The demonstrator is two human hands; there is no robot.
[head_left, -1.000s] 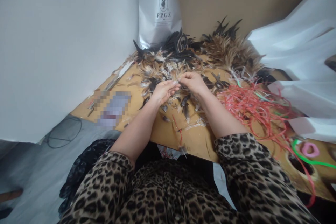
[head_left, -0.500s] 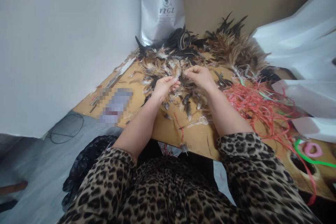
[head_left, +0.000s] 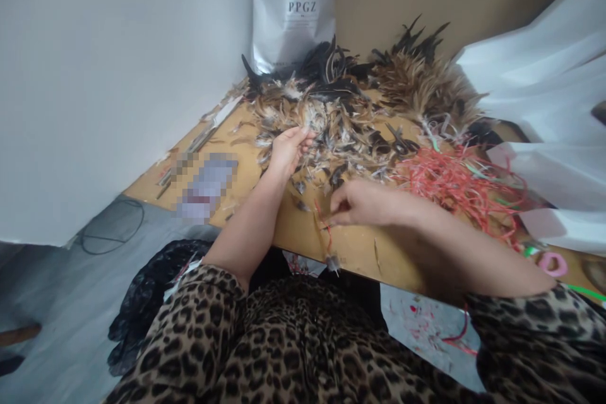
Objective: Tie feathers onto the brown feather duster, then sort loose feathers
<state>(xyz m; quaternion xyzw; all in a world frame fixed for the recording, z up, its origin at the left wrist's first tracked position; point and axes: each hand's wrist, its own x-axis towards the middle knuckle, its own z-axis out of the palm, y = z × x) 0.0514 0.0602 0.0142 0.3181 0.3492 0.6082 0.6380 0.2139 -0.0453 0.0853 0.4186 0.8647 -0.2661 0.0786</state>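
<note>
A heap of brown, white and black feathers (head_left: 331,107) covers the back of a wooden table (head_left: 360,252). My left hand (head_left: 288,148) rests at the heap's near left edge with its fingers curled round a small bunch of feathers. My right hand (head_left: 362,202) is nearer the table's front edge, its fingertips pinched on a thin red string (head_left: 326,233) that lies on the wood. Both sleeves are leopard print.
A tangle of red strings (head_left: 454,180) lies to the right of the feathers, with scissors (head_left: 402,142) at its left edge. A silver bag (head_left: 293,9) stands at the back. White sheets (head_left: 544,88) lean at the right. A pink ring (head_left: 552,262) lies far right.
My right hand has left the feather heap and come down toward the front edge onto the red string. My left hand stays at the heap, still closed on feathers.
</note>
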